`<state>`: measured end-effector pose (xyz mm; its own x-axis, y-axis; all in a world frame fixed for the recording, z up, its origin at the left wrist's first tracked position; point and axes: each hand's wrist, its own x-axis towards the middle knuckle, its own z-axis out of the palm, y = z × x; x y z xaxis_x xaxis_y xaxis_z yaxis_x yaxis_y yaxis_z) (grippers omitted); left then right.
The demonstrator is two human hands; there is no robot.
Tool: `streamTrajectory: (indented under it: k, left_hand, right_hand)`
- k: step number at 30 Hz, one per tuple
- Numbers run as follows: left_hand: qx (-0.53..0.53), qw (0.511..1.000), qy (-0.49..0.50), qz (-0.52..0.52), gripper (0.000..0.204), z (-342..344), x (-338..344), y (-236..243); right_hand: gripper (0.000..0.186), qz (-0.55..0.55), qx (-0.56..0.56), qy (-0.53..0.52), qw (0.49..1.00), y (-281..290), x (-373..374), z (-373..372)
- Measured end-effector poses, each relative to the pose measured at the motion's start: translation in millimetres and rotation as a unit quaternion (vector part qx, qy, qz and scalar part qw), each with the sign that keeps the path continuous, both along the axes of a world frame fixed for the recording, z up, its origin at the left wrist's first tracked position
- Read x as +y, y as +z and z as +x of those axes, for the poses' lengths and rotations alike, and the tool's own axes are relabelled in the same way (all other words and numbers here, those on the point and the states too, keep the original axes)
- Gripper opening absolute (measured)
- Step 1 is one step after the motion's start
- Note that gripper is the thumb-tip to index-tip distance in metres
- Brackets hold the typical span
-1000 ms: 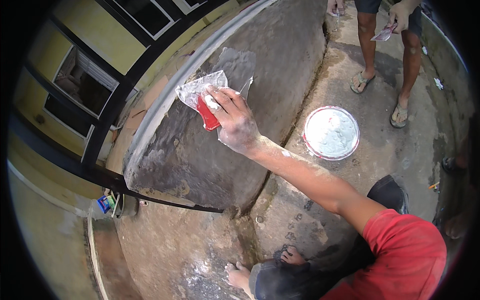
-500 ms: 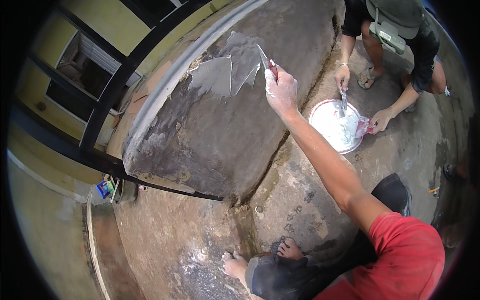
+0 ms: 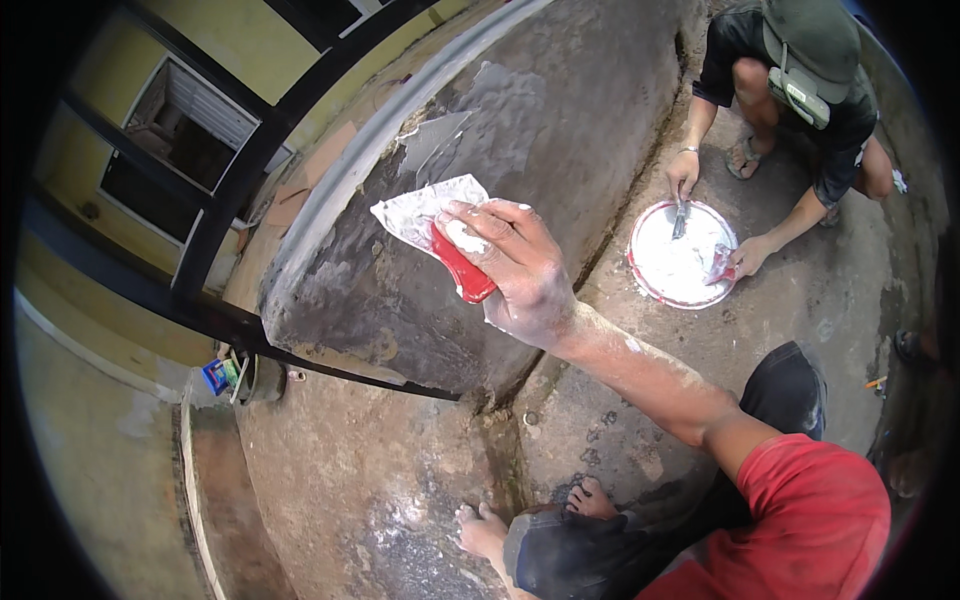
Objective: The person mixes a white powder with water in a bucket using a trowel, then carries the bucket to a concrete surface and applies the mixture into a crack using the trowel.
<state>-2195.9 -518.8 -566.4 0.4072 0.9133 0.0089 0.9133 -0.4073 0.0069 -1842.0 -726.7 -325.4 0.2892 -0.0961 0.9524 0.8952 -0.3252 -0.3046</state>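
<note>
My right hand [image 3: 530, 275], dusted with white, is closed around the red handle of a putty knife [image 3: 420, 208]. White paste coats the knife's wide blade. It is held in front of a dark, curved low wall [image 3: 410, 310], just below a patch of wet grey filler [image 3: 505, 115] spread near the top edge; whether the blade touches the wall I cannot tell. My left hand is out of view. To the right stands a round pail [image 3: 634, 268] of white paste, where another person's hands [image 3: 683, 172] work a scraper [image 3: 680, 222] and a second tool over the paste.
A co-worker in a dark cap [image 3: 815, 45] squats at the upper right, beyond the pail. Black metal railing [image 3: 225, 215] runs along the left. Beside it stands a bucket [image 3: 262, 378] with a blue packet [image 3: 215, 376]. My bare feet [image 3: 483, 530] rest on stained concrete.
My right hand has moved down and left from the upper wall, turning the putty knife so its white-coated face shows. The co-worker's hand at the pail has shifted slightly.
</note>
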Motion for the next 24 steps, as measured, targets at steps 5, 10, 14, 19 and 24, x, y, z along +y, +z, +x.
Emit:
streamTrajectory:
  k: [5,10,14,19,24]
  left_hand:
    - [-0.024,1.0,-0.008,-0.007,0.051,17,-7,0]
    - [-0.026,1.0,-0.006,-0.002,0.051,11,-7,-3]
    - [-0.019,1.0,0.011,-0.006,0.05,7,-3,-4]
    - [-0.001,1.0,0.011,-0.025,0.05,16,-1,3]
    - [-0.044,0.999,0.024,0.0,0.047,5,7,8]
  right_hand:
    - [0.059,-0.066,-0.136,-0.076,0.985,25,-36,85]
    - [0.059,-0.073,-0.133,-0.106,0.983,28,-15,107]
    - [0.058,-0.092,-0.078,-0.082,0.989,-17,4,90]
    - [0.047,-0.072,-0.031,-0.078,0.994,-21,-39,57]
    - [0.033,0.104,0.264,-0.095,0.954,-2,-125,52]
